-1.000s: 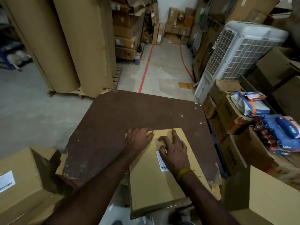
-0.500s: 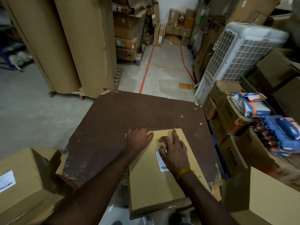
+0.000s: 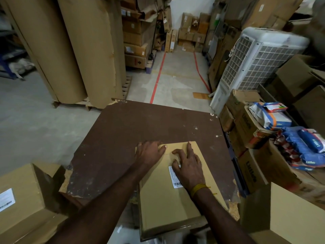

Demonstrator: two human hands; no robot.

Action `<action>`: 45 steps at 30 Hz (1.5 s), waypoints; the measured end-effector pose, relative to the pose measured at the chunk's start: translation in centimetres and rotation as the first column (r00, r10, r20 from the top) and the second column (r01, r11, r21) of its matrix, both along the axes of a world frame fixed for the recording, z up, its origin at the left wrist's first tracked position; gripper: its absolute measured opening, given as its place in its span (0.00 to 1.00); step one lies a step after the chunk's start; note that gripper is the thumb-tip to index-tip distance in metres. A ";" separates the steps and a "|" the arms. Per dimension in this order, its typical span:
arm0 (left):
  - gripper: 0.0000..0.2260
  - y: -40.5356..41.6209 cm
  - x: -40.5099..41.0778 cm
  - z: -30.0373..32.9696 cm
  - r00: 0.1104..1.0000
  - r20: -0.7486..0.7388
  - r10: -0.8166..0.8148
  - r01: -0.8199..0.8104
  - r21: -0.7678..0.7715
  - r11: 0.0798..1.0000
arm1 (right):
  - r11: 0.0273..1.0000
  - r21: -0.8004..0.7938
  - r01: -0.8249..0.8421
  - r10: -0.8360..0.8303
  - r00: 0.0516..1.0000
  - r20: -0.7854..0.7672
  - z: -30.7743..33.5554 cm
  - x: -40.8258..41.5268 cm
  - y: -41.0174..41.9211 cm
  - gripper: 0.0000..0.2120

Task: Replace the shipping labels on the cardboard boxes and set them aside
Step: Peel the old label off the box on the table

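While the flat tan cardboard box (image 3: 168,194) lay at the near right corner of the worn dark-brown desk (image 3: 140,131), overhanging its near edge, both hands rested on the box's far end. The left hand (image 3: 149,153) lay at the far left corner of the box, fingers fairly straight, thumb on the lid, its grip enclosing nothing. The right hand (image 3: 189,167) was spread, palm down, over the small white barcoded shipping label (image 3: 175,178), partly covering it; whether the curled fingertips pinched a label edge could not be told. The step in hand appeared to be work at the label, either pressing it flat or starting to peel it. The next move would probably call for steadying the box with the left hand, then lifting the box clear toward the labelled brown carton (image 3: 19,199) left of the desk.
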State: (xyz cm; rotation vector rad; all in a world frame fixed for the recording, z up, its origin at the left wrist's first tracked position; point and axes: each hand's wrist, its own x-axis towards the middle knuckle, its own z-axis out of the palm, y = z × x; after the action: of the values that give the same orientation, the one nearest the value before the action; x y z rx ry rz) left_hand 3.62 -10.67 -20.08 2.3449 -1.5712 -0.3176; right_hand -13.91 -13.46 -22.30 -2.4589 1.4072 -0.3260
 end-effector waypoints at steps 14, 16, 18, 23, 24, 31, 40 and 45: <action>0.19 0.1 0.1 -0.3 1.000 0.010 0.006 -0.006 -0.001 1.000 | 1.000 0.009 0.021 -0.022 1.000 0.016 0.1 -0.1 0.1 0.13; 0.20 0.1 0.1 -0.4 1.000 0.009 0.005 -0.005 0.003 1.000 | 1.000 0.003 -0.002 0.002 1.000 0.003 -0.1 0.0 0.0 0.18; 0.20 0.1 0.1 -0.4 1.000 0.011 0.003 -0.003 0.001 1.000 | 1.000 -0.007 -0.008 0.008 1.000 -0.012 -0.3 0.0 0.0 0.21; 0.20 0.1 0.2 -0.6 1.000 0.007 -0.001 0.001 -0.008 1.000 | 0.998 -0.047 0.041 -0.039 0.998 0.044 -0.4 0.0 0.2 0.09; 0.20 0.1 0.3 -0.7 1.000 0.011 -0.003 0.003 -0.006 1.000 | 0.998 -0.053 0.030 -0.028 0.999 0.042 -0.5 -0.1 0.2 0.09; 0.19 0.1 0.3 -0.8 1.000 0.027 -0.007 0.007 -0.006 1.000 | 0.999 -0.047 0.006 -0.005 1.000 0.020 -0.6 -0.1 0.1 0.16; 0.19 0.1 0.3 -0.7 1.000 0.013 -0.016 0.016 -0.012 1.000 | 0.999 -0.042 -0.007 0.008 1.000 0.013 -0.2 0.0 0.2 0.21; 0.19 0.1 0.3 -0.7 1.000 0.024 -0.020 0.020 -0.013 1.000 | 0.998 -0.065 0.003 0.000 0.999 0.046 -0.1 -0.1 0.3 0.10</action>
State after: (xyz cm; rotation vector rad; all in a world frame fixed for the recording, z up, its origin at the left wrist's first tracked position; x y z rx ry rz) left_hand 3.96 -10.55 -20.73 2.3326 -1.6038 -0.2831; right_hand -14.04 -13.19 -22.43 -2.4856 1.4010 -0.4331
